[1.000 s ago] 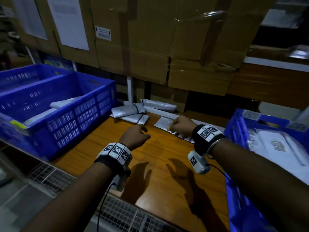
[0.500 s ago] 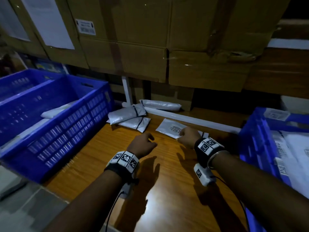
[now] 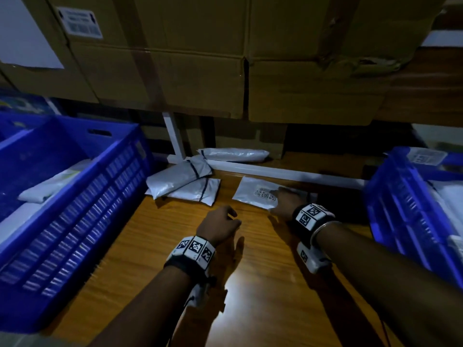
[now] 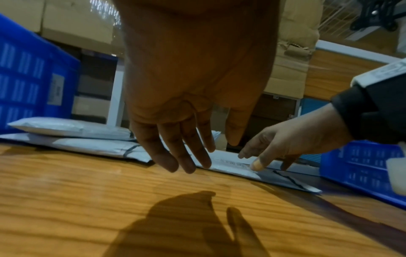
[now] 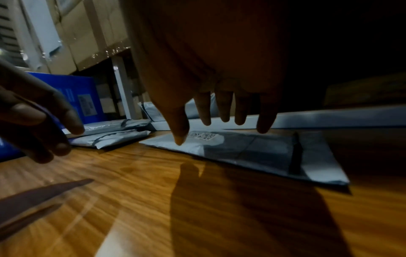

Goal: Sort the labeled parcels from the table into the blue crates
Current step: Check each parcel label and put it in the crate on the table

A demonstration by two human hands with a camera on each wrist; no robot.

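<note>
A flat white labeled parcel (image 3: 253,194) lies on the wooden table (image 3: 175,246) near the back rail. My right hand (image 3: 283,194) hovers over it with fingers spread, and its thumb tip (image 5: 180,140) touches the parcel (image 5: 252,151) beside the label. My left hand (image 3: 230,216) hangs above the bare wood to the left, fingers (image 4: 182,163) straight and holding nothing. Two more white parcels (image 3: 180,179) lie stacked at the back left. A blue crate (image 3: 75,209) stands on the left and another blue crate (image 3: 400,216) on the right; both hold parcels.
Another white parcel (image 3: 233,155) lies behind the white rail (image 3: 288,174). Large cardboard boxes (image 3: 200,58) overhang the back of the table. A white post (image 3: 175,139) stands at the back left. The light is dim, with hand shadows on the wood.
My right hand has reached further onto the flat parcel and spread its fingers. The left hand has uncurled and stays over the wood. The head view has moved closer to the table.
</note>
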